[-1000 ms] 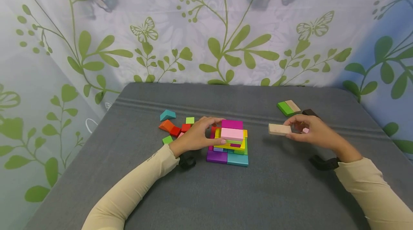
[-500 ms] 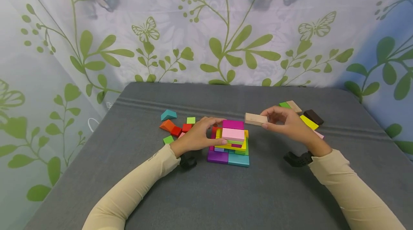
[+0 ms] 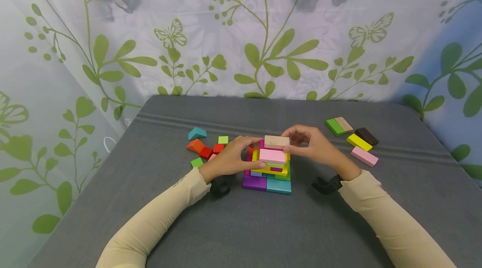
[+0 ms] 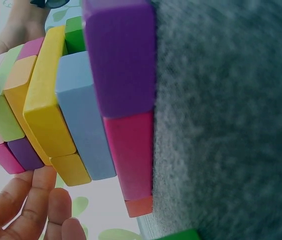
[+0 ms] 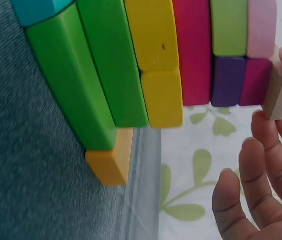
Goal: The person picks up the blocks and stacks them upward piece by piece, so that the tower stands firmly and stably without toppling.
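Observation:
A stepped tower (image 3: 278, 187) of coloured wooden blocks stands mid-table, its lowest layer purple and teal at the front. My left hand (image 3: 237, 157) steadies its upper layers from the left, thumb in front beside the pink block (image 3: 272, 156) and fingers behind. In the left wrist view, fingertips (image 4: 44, 175) meet the tower's rear edge. My right hand (image 3: 316, 146) pinches a plain wood block (image 3: 276, 141) between thumb and fingers at the tower's top. This block overlaps the magenta block (image 3: 262, 144), and in the right wrist view it lies right against the top layer.
Left of the tower lie a teal wedge (image 3: 197, 133), an orange wedge (image 3: 195, 146), red cubes (image 3: 205, 152) and green cubes (image 3: 223, 139). Right of it are a green block (image 3: 334, 126), a yellow block (image 3: 359, 142), a dark brown block (image 3: 366, 136) and another pink block (image 3: 364, 156).
My right hand has carried the plain wood block leftward from the table's right side onto the tower's top. My left hand has stayed at the tower.

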The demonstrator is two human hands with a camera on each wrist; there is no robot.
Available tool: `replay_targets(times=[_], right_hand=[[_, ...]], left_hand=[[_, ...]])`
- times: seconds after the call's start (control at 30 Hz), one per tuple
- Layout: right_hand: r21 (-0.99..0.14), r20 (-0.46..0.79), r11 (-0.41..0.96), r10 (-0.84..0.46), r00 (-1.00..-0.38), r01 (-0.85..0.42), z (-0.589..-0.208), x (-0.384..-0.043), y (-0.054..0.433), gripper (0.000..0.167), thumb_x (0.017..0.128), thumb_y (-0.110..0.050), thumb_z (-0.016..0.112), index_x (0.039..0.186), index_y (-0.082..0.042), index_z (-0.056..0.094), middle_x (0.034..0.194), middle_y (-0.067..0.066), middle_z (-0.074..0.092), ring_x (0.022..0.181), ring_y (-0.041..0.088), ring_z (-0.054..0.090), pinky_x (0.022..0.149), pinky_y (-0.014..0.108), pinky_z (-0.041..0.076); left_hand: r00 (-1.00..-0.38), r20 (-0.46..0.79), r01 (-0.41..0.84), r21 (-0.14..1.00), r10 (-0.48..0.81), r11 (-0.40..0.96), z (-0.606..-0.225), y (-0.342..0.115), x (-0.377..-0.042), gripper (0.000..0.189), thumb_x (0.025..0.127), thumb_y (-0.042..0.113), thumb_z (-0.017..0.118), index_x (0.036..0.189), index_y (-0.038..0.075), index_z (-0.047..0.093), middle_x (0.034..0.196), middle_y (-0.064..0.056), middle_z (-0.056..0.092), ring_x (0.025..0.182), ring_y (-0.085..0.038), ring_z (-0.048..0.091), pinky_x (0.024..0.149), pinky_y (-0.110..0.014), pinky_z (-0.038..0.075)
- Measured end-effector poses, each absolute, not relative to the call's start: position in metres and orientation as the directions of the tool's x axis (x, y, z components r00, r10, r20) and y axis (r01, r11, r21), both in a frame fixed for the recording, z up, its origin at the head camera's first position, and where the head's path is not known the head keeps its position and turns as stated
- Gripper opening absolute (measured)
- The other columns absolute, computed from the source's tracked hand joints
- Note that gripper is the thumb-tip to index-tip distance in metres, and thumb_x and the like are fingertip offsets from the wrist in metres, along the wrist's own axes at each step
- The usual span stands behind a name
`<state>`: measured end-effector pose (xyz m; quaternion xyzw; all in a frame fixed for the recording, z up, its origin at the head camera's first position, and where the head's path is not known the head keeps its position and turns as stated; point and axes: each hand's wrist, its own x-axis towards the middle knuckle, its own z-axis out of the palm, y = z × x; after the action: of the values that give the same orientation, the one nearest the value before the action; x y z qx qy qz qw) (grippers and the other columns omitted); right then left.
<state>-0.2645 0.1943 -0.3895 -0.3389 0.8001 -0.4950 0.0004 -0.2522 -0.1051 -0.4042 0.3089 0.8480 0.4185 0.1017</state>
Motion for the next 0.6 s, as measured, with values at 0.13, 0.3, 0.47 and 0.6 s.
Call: replay_targets(times=[0.13,0.3,0.47,0.6], right_hand=[[-0.789,0.337,0.272,-0.558,-0.758,-0.55,-0.389,-0.266,0.188,0.025,0.092,0.0,0.081,0.116,0.0,0.073,0.103,0.007,0.072,0.087,0.019,0.063,0.079,0.027,0.056],[-0.79,0.331,0.274,-0.562,-0.758,-0.548,-0.389,-0.266,0.184,0.026,0.092,0.001,0.081,0.117,0.0,0.072,0.104,0.007,0.071,0.088,0.019,0.063,0.079,0.028,0.056],[-0.793,0.32,0.283,-0.56,-0.764,-0.54,-0.388,-0.266,0.186,0.029,0.093,0.001,0.08,0.12,0.002,0.07,0.107,0.009,0.07,0.091,0.02,0.063,0.082,0.028,0.056],[-0.795,0.304,0.306,-0.546,-0.781,-0.523,-0.386,-0.262,0.196,0.029,0.097,0.0,0.075,0.126,0.004,0.068,0.114,0.014,0.07,0.096,0.019,0.063,0.083,0.028,0.055]], left_hand=[[-0.784,0.089,0.44,0.777,0.614,0.45,-0.404,-0.105,-0.252,0.073,0.097,0.029,0.082,0.157,0.001,0.053,0.148,-0.012,0.062,0.132,-0.029,0.051,0.111,-0.05,0.049],[-0.776,0.103,0.45,0.782,0.622,0.432,-0.405,-0.105,-0.253,0.072,0.096,0.027,0.083,0.157,0.002,0.053,0.147,-0.011,0.062,0.132,-0.028,0.051,0.111,-0.05,0.047],[-0.775,0.106,0.452,0.783,0.624,0.428,-0.404,-0.105,-0.253,0.072,0.096,0.027,0.082,0.157,0.002,0.053,0.147,-0.011,0.062,0.131,-0.028,0.051,0.111,-0.05,0.047],[-0.775,0.102,0.449,0.783,0.623,0.43,-0.404,-0.105,-0.252,0.072,0.097,0.028,0.082,0.157,0.002,0.053,0.148,-0.011,0.062,0.132,-0.028,0.051,0.111,-0.051,0.048]])
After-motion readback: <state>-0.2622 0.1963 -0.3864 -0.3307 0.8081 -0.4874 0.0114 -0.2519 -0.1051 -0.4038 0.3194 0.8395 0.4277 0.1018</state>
